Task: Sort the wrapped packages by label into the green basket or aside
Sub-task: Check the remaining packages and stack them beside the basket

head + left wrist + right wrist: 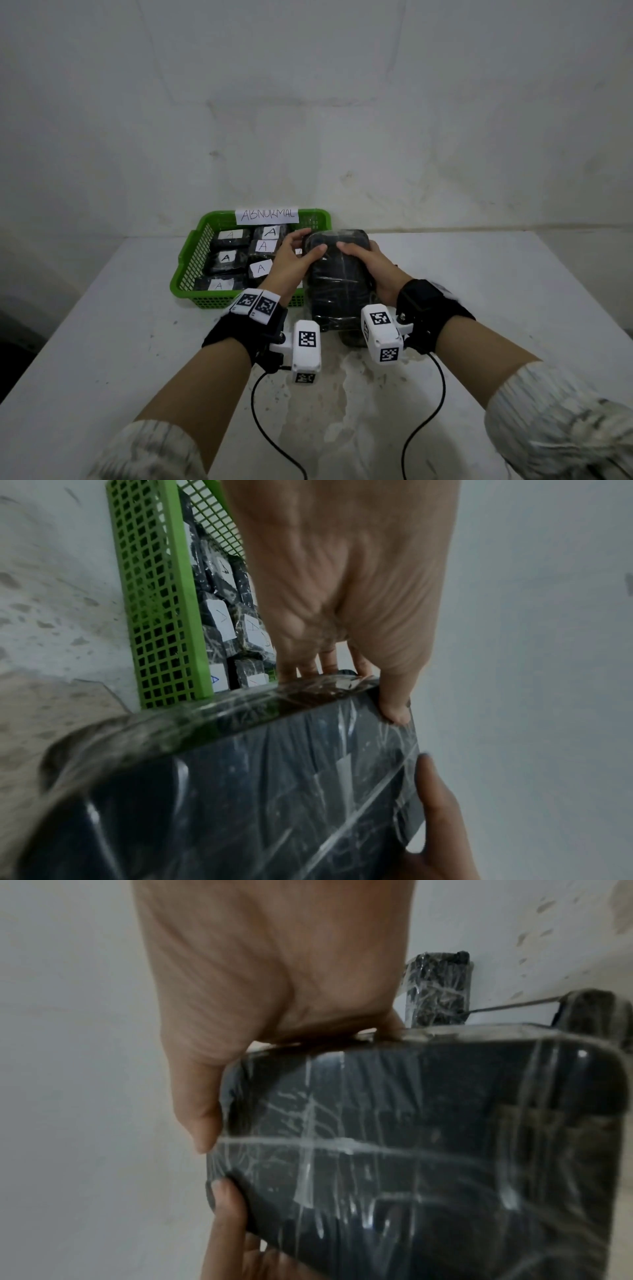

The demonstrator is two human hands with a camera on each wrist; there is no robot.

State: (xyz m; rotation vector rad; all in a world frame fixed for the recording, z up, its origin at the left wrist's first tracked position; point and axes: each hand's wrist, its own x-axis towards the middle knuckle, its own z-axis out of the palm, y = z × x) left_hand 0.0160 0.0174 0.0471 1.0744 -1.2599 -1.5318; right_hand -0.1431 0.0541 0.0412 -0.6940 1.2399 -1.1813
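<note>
White, stained table (479, 308): green plastic mesh basket (191, 253) holding A-labelled black packages (226, 258). Your left hand (291, 260) and right hand (373, 265) both grip one large black film-wrapped package (337, 284).

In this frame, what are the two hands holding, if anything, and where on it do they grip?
Both hands hold one large black wrapped package: left hand on its left side near the far end, right hand on its right side, thumbs on top.
</note>
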